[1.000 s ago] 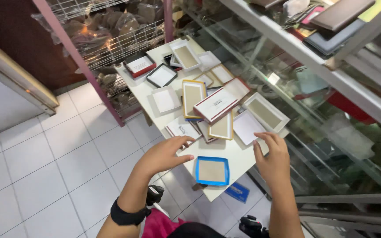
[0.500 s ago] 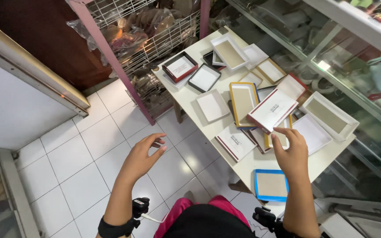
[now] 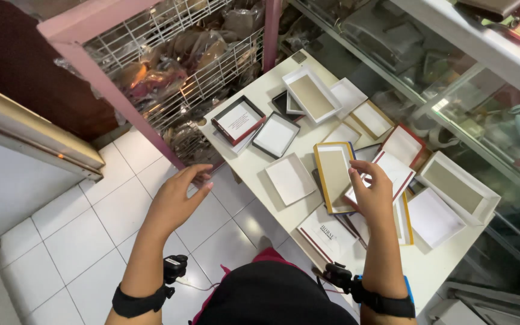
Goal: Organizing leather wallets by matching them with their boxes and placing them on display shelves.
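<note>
Nearest the camera, a black wristband is worn on each forearm. The left hand [image 3: 176, 201] is held open above the white floor tiles [image 3: 61, 241], its fingers loosely curved and nothing gripped. The right hand [image 3: 371, 195] is spread over the white table [image 3: 254, 162], its fingertips resting on a white box lid with a red rim [image 3: 392, 171]; whether the lid is actually pinched cannot be told. Just left of that hand a gold-rimmed tray with a beige lining [image 3: 334, 176] lies, and a plain white lid [image 3: 290, 179] lies beside it. At the near table edge a white card with dark print [image 3: 327, 232] is seen. Further along, a black-rimmed tray [image 3: 276, 135] and a dark red box with a white label [image 3: 239, 120] are set side by side, and a large white tray lined in beige [image 3: 311, 95] lies beyond. On the right a glass showcase [image 3: 489, 114] is placed against the table; at the far end a wire basket on a pink frame [image 3: 170, 60] is filled with wrapped goods.
</note>
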